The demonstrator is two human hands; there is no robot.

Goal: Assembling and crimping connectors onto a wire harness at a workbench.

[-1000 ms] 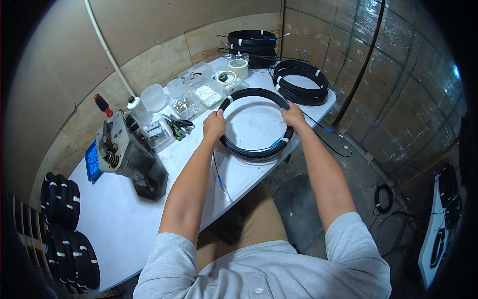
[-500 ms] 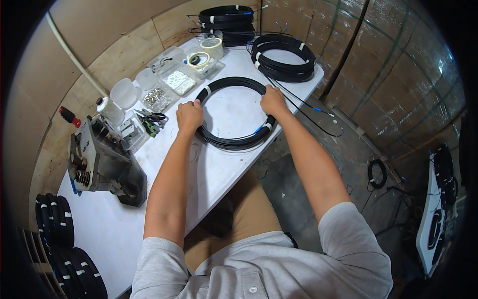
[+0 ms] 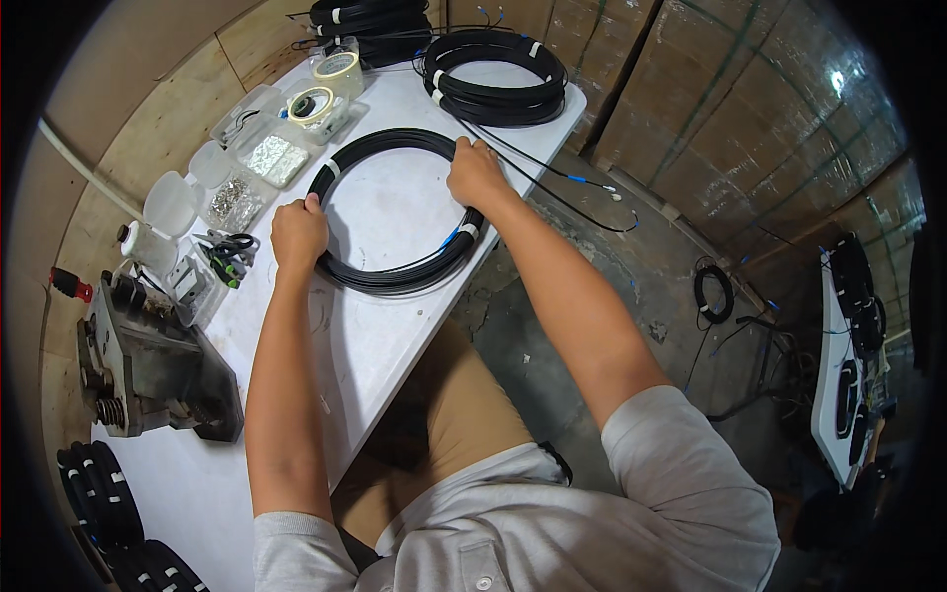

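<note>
Black coiled cable ring (image 3: 400,212), flat mid-table on white tabletop (image 3: 375,335), is gripped at 9 o'clock by left hand (image 3: 298,235) and 2 o'clock by right hand (image 3: 476,175), likely so loops stay bunched.

Black cable coil (image 3: 395,279), thin cable wound in many loops into a flat ring, lying flat on the white table (image 3: 375,345) near its right edge. Bound with white tape bands at upper left and at right, with a short blue bit showing beside the right band. Left hand (image 3: 298,235) grips the ring's left side and right hand (image 3: 476,175) grips its upper right side; the bare white tabletop shows through the ring's open centre.
</note>
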